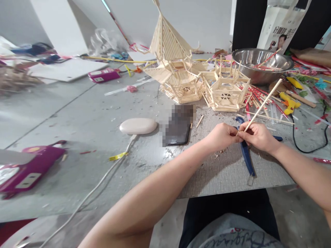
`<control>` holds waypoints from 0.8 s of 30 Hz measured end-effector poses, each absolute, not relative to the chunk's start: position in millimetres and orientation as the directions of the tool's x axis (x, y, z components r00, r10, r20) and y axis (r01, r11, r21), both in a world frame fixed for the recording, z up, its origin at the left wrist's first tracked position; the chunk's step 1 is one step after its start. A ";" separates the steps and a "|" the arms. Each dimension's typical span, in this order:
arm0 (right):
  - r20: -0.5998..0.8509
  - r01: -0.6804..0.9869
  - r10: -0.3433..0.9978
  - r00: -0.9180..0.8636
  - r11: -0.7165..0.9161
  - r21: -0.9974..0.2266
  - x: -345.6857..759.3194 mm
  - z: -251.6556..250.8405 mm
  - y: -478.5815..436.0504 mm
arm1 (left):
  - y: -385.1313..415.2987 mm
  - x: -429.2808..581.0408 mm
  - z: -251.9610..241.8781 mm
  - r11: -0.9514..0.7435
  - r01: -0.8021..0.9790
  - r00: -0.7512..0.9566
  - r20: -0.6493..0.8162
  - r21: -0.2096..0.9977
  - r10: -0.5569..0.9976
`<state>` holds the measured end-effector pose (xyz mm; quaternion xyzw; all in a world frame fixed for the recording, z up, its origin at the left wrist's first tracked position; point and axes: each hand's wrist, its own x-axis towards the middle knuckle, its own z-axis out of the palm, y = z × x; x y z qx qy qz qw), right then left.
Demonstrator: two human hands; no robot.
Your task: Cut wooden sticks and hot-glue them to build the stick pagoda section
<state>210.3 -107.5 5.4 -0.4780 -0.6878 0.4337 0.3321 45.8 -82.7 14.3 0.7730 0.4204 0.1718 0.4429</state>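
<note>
Head view: both hands met over the table, pinching the lower end of a slender round wooden stick (pixel 263 106). The right hand (pixel 257 136) gripped it between thumb and fingers; the left hand (pixel 224 137) had its fingertips closed at the very tip, partly hidden. From that pinch the stick's long axis slanted up, away and rightward, its free end beyond the right hand, which was nearer the shaft. Blue-handled pliers (pixel 247 159) lay just beneath the hands; a hexagonal stick framework (pixel 224 105) stood beyond them, a smartphone (pixel 178 131) left of the left hand.
</note>
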 end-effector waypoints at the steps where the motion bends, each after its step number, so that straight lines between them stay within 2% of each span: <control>1: 0.025 0.349 0.948 -0.317 0.141 -0.927 210.5 5.2 -107.1 | -82.3 44.7 15.7 -0.223 0.483 0.600 -0.135 0.847 0.788; 6: -0.012 0.263 0.952 -0.307 0.072 -0.962 211.4 4.7 -106.0 | -79.6 40.9 16.9 -0.108 0.374 0.677 -0.192 0.921 0.711; 10: -0.013 0.265 0.946 -0.323 0.077 -0.961 211.2 3.4 -105.0 | -80.5 43.1 14.2 -0.019 0.331 0.644 -0.211 0.943 0.736; 12: 0.020 0.260 0.956 -0.292 0.100 -0.960 211.4 1.2 -103.5 | -81.1 44.7 13.0 0.073 0.272 0.622 -0.233 0.959 0.748; 14: 0.120 0.251 0.968 -0.222 0.175 -0.952 212.3 -2.4 -101.8 | -80.9 45.7 12.4 0.181 0.156 0.592 -0.239 0.971 0.770; 16: 0.266 0.302 0.948 -0.172 0.308 -0.902 213.9 -6.9 -100.5 | -79.9 46.0 12.1 0.276 0.001 0.537 -0.233 0.961 0.811; 19: 0.447 0.467 0.863 -0.238 0.505 -0.726 215.9 -13.2 -100.3 | -79.0 46.3 11.5 0.356 -0.186 0.464 -0.238 0.916 0.853; 21: 0.494 0.535 0.811 -0.314 0.581 -0.613 216.2 -15.7 -100.8 | -80.3 47.9 11.0 0.382 -0.248 0.456 -0.241 0.890 0.857; 24: 0.527 0.581 0.780 -0.338 0.613 -0.535 215.8 -16.3 -101.6 | -84.8 52.2 10.1 0.399 -0.290 0.471 -0.233 0.870 0.851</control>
